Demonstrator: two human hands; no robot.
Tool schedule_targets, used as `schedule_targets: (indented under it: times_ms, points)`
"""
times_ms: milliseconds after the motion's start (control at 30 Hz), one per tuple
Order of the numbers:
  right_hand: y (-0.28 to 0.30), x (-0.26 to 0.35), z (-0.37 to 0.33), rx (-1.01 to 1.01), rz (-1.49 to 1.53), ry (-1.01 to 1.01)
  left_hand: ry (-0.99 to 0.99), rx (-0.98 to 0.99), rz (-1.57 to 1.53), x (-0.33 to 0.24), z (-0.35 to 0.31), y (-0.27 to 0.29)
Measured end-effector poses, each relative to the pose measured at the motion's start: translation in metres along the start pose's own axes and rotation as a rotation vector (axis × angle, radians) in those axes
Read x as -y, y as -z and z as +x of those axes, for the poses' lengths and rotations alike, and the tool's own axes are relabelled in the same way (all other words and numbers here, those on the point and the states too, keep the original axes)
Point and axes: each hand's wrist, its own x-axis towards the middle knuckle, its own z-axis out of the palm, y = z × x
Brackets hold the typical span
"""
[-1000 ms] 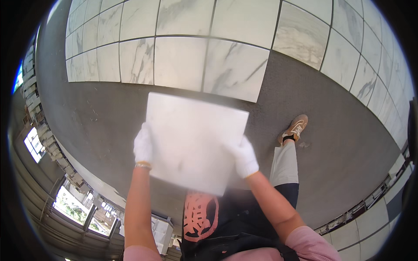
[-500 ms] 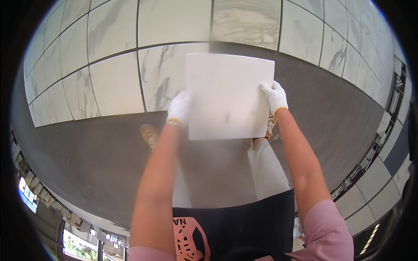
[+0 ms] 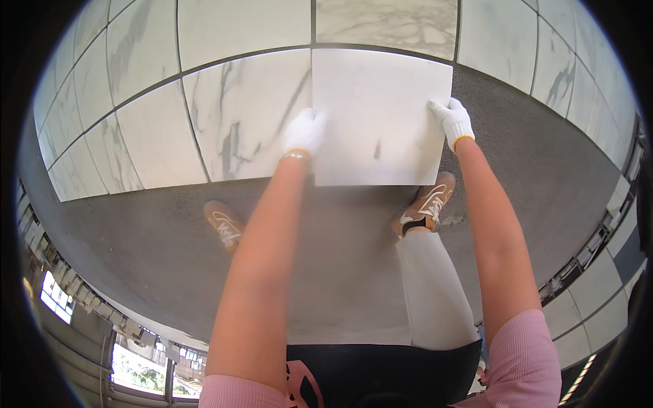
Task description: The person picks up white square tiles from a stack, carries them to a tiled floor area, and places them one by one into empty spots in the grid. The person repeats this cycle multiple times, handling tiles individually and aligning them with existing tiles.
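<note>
A plain white marble tile point(image 3: 381, 122) with a small grey mark is held level between my hands. Its far edge lines up close to a brown-veined tile point(image 3: 388, 20), and its left edge meets or overlaps a grey-veined tile point(image 3: 252, 102); whether it touches the floor cannot be told. My right hand point(image 3: 454, 122), in a white knit glove, grips the right edge, thumb on top and fingers hidden beneath. At the left edge is my gloved left hand point(image 3: 304, 132), blurred but closed around that edge.
Rows of marble tiles point(image 3: 245, 27) lie beyond and to both sides, with dark gaps between them. Grey floor point(image 3: 340, 258) stretches around my feet. My brown shoes point(image 3: 435, 204) stand just on the near side of the tiles. Stacked slabs point(image 3: 592, 299) line the right rim.
The white tile has moved away from me and slightly right, up against the laid tiles. Both hands have travelled with it, and my view has shifted.
</note>
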Motion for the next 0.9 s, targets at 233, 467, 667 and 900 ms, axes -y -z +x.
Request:
schedule_targets:
  times_ms: [233,467,667,900]
  points:
    - [0.001,-0.012,0.018,-0.025,0.031,-0.007,-0.010,0.022,0.149,-0.013,0.008,-0.006]
    - [0.003,-0.005,0.024,-0.009,-0.007,-0.037,-0.087,0.072,0.388,-0.033,0.000,-0.002]
    - [0.001,-0.008,0.022,-0.023,-0.004,-0.023,-0.002,-0.133,-0.223,-0.012,-0.032,0.001]
    - [0.003,0.013,0.007,-0.067,-0.239,-0.002,0.497,0.123,-0.737,0.047,-0.095,-0.031]
